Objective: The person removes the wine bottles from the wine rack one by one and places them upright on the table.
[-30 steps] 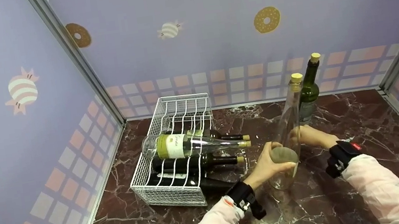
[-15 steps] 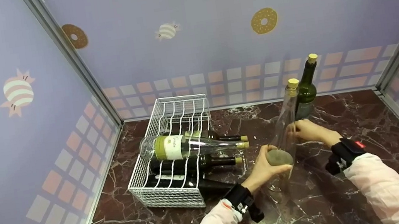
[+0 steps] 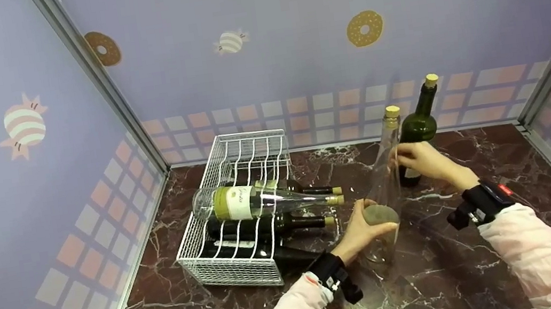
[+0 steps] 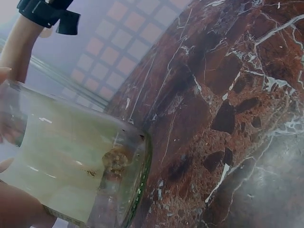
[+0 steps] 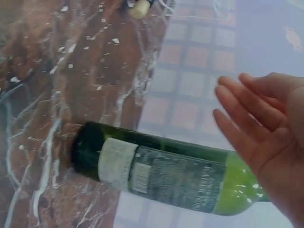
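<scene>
My left hand point(image 3: 366, 223) grips the lower body of a clear corked bottle point(image 3: 385, 177), which leans with its base just above the marble table point(image 3: 483, 254). The left wrist view shows its pale label and round base point(image 4: 76, 161) close up. My right hand point(image 3: 414, 157) is off the clear bottle's neck, its fingers point(image 5: 247, 114) straight and spread beside a dark green corked bottle point(image 3: 421, 126) that stands upright at the back. In the right wrist view the green bottle point(image 5: 166, 175) lies just under the open palm, apart from it.
A white wire rack point(image 3: 227, 271) stands at the left with several bottles lying in it, necks pointing right. A clear labelled bottle point(image 3: 255, 201) lies on top. Purple walls close the table at the left, back and right.
My right hand has let go of the clear bottle's neck and moved back towards the green bottle. The left hand has carried the clear bottle a little left and away.
</scene>
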{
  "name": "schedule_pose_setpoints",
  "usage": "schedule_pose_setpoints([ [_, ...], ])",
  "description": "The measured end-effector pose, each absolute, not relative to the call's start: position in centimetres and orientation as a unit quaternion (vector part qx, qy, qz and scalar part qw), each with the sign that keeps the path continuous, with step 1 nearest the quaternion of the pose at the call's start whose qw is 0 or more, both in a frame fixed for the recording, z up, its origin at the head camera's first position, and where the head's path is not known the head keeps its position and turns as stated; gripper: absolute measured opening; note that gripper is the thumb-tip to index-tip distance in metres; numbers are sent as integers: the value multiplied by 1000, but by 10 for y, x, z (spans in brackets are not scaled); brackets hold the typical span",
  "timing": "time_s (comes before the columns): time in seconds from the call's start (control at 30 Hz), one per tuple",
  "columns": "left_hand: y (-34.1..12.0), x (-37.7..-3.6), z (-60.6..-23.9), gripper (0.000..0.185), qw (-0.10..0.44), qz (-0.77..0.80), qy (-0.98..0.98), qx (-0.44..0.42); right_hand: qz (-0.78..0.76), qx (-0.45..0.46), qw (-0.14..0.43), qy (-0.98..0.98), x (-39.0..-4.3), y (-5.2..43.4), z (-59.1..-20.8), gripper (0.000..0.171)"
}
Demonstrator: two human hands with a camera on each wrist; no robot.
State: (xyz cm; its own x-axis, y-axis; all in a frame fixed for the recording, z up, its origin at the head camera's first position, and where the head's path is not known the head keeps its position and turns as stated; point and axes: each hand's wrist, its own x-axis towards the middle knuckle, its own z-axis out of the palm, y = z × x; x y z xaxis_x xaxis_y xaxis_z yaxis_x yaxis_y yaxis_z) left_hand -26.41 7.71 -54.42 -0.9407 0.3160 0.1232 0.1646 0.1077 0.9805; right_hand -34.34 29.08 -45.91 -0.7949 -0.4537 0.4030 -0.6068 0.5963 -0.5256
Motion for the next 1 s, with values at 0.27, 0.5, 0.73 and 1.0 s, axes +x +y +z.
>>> schedule_pose_setpoints([
  [0.27, 78, -267, -545, 59, 45, 643, 748, 158, 423, 262, 164, -852, -334, 280, -429, 17],
  [0.5, 78, -267, -546, 62, 44, 639, 753, 149, 472, 327, 160, -803, -312, 265, -402, 30],
  [0.73, 80, -269, -548, 60, 35, 650, 746, 142, 519, 376, 141, -754, -304, 253, -391, 28],
  [1.0, 84, -265, -546, 63, 28, 639, 755, 144, 586, 332, 105, -731, -305, 238, -400, 9],
])
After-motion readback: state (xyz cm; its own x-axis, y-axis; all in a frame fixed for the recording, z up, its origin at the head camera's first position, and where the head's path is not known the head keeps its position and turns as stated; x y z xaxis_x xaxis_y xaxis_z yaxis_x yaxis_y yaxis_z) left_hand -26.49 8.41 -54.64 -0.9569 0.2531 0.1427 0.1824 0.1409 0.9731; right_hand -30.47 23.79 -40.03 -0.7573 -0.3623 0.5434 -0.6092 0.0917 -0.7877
